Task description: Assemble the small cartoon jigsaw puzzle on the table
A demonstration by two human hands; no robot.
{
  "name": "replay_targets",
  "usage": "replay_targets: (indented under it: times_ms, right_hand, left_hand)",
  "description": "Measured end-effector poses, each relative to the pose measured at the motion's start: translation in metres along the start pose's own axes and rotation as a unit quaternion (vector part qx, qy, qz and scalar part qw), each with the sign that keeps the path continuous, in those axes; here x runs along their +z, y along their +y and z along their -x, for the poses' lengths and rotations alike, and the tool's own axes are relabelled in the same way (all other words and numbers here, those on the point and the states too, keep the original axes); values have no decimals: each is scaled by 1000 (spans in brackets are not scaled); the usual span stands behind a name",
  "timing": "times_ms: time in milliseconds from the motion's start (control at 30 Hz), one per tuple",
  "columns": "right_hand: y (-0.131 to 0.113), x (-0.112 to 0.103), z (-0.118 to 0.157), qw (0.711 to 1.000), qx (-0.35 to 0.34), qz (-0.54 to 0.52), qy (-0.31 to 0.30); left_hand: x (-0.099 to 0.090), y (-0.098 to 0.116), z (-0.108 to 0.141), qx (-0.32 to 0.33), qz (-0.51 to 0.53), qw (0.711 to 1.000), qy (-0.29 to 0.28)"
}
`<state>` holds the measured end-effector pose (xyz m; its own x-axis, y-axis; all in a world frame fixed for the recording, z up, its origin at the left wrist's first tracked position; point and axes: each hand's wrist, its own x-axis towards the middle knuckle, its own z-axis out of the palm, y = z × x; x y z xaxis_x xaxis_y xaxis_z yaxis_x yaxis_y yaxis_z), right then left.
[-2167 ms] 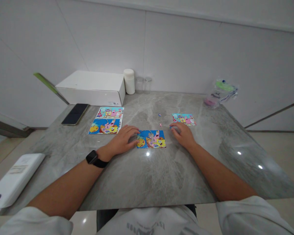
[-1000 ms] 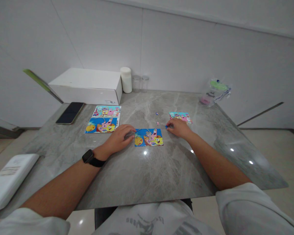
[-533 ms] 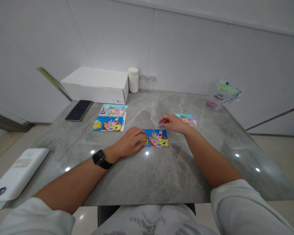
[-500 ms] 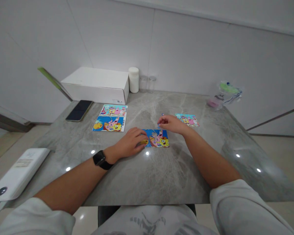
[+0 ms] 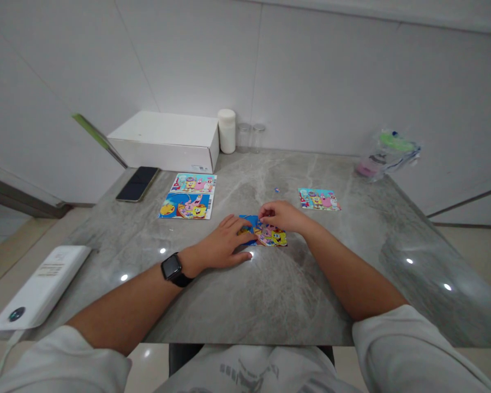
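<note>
A blue cartoon picture card [image 5: 279,238] lies flat on the table in front of me, partly covered by both hands. My left hand [image 5: 225,243], a black watch on its wrist, rests palm down with fingers apart on the card's left end. Over the card's top edge, my right hand [image 5: 284,217] has its thumb and fingertips pinched together. A small blue piece showed at those fingertips a moment ago; now the fingers hide it. Another small blue piece [image 5: 277,190] lies on the table beyond my right hand.
A second cartoon card [image 5: 319,200] lies to the right, and a two-picture sheet [image 5: 185,206] to the left. Around the grey table [image 5: 294,295] are a phone [image 5: 138,184], white box [image 5: 163,139], white bottle [image 5: 227,132], clear jars [image 5: 258,139], plastic bag [image 5: 387,155] and white device [image 5: 43,286].
My right hand has come down and slightly left onto the card's top edge, uncovering the small piece behind it. My left hand's fingers have spread a little on the card.
</note>
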<state>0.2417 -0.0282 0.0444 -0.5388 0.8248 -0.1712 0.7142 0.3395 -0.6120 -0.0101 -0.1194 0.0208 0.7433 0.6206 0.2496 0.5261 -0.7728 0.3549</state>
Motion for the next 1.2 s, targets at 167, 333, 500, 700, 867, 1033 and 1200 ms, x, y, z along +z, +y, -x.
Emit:
replay_targets:
  times_ms: [167, 333, 500, 700, 867, 1033, 1200]
  right_hand:
    - [-2, 4, 0, 999, -5, 30, 9]
    - [-2, 8, -1, 998, 6, 57, 14]
    - [-1, 12, -3, 995, -2, 90, 31]
    - [0, 16, -4, 991, -17, 123, 46]
    - [3, 18, -5, 990, -18, 131, 48]
    - [3, 19, -3, 988, -20, 142, 48]
    - [1, 16, -3, 989, -29, 132, 66]
  left_hand:
    - [1, 0, 0, 1, -3, 1000, -14]
    - [0, 1, -1, -1, 2, 1000, -20]
    - [0, 1, -1, -4, 19, 1000, -7]
    - [-1, 1, -1, -4, 12, 1000, -16]
    - [-1, 1, -1, -7, 9, 1000, -22]
    - [-1, 0, 0, -6, 7, 1000, -22]
    - [0, 0, 0, -4, 2, 1000, -25]
